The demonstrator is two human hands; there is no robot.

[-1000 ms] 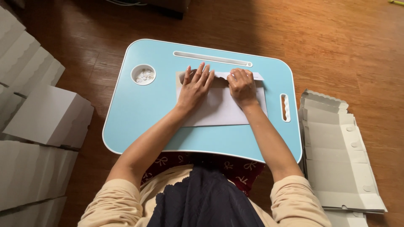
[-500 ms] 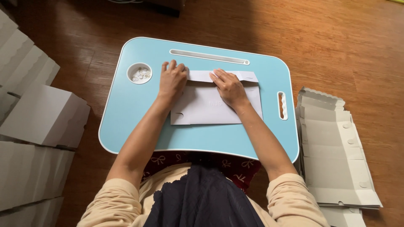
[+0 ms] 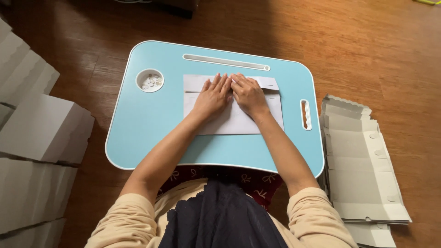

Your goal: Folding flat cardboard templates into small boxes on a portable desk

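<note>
A flat white cardboard sheet [image 3: 239,120] lies on the light blue lap table [image 3: 147,124], its far edge folded over as a narrow flap. My left hand [image 3: 212,97] rests flat on the sheet near that fold, fingers together and pointing away from me. My right hand [image 3: 248,94] presses down right beside it, the two hands touching at the middle of the fold. Neither hand grips anything; both lie palm down on the cardboard.
A round cup recess [image 3: 149,81] with several small white discs sits at the table's far left. A long slot [image 3: 226,62] runs along the far edge. Flat unfolded cardboard blanks [image 3: 363,170] are stacked on the wooden floor at right; folded white boxes [image 3: 41,133] stand at left.
Both hands have slid inward along the folded edge and now meet at the middle of the sheet. Half a second ago the left hand was at the sheet's left end.
</note>
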